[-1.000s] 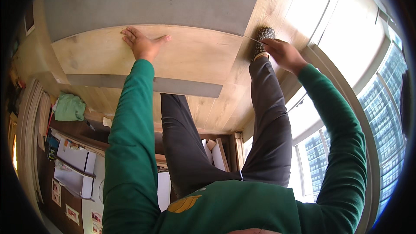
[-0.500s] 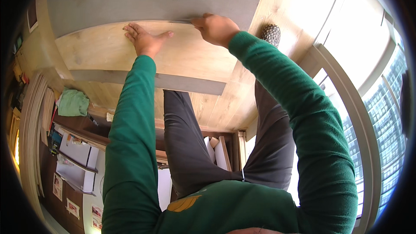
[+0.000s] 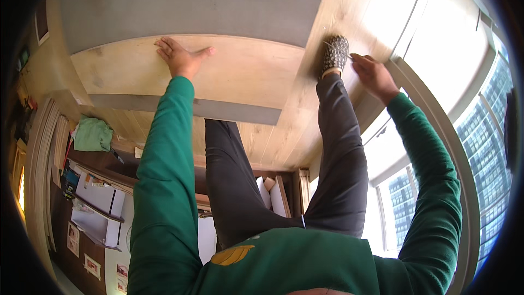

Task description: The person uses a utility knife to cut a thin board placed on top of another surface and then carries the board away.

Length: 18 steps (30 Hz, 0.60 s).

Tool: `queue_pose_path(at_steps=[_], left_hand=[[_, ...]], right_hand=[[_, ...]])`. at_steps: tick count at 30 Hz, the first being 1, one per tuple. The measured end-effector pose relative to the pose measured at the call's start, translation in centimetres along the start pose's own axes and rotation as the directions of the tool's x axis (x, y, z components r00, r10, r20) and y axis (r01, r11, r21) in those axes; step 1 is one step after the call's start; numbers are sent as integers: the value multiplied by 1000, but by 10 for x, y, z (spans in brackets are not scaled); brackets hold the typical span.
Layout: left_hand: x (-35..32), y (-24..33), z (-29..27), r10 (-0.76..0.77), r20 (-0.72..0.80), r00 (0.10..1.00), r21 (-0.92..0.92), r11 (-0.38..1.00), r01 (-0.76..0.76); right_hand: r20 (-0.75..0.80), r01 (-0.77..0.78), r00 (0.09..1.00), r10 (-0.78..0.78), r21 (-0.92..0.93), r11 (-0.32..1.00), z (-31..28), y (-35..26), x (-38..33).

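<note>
The wooden panel (image 3: 240, 74) was a pale, light-grained sheet with a smooth face and a thin grey edge along its near side. It lay flat on the wood-plank floor (image 3: 284, 136), its far edge meeting a large grey mat (image 3: 191, 5). Its long axis ran left to right across the scene, with one rounded corner at the left and the right end stopping just short of the person's shoe (image 3: 335, 53).

The left hand (image 3: 179, 57) rested on the panel near its far edge, palm down, fingers spread wide and flat, thumb pointing right; it pressed the sheet rather than closing round it.

The right hand (image 3: 374, 76) was off the panel, to the right of the speckled dark shoe and above the floor beside the window frame (image 3: 431, 109). Its fingers were pinched narrowly, with a thin pale piece showing at their tips, too small to identify.

Both sleeves were green, and dark trouser legs stretched toward the panel. A green cloth (image 3: 93, 134) lay well to the left.
</note>
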<state>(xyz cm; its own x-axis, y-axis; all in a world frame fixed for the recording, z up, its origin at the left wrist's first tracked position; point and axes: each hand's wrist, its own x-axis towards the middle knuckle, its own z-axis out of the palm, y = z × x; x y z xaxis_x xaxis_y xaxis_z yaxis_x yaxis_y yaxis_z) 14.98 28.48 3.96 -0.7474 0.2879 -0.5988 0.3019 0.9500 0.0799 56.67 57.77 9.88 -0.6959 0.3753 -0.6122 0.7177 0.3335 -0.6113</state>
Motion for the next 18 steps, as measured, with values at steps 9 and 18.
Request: queue_pose_path(at_steps=[9, 18], left_hand=[[-7, 6, -1, -23, -40, 999, 13, 1000, 24], [-7, -3, 6, -32, -126, 992, 6, 999, 33]], right_hand=[[54, 293, 954, -294, 16, 956, 122, -175, 153], [261, 305, 927, -270, -101, 947, 160, -272, 217]])
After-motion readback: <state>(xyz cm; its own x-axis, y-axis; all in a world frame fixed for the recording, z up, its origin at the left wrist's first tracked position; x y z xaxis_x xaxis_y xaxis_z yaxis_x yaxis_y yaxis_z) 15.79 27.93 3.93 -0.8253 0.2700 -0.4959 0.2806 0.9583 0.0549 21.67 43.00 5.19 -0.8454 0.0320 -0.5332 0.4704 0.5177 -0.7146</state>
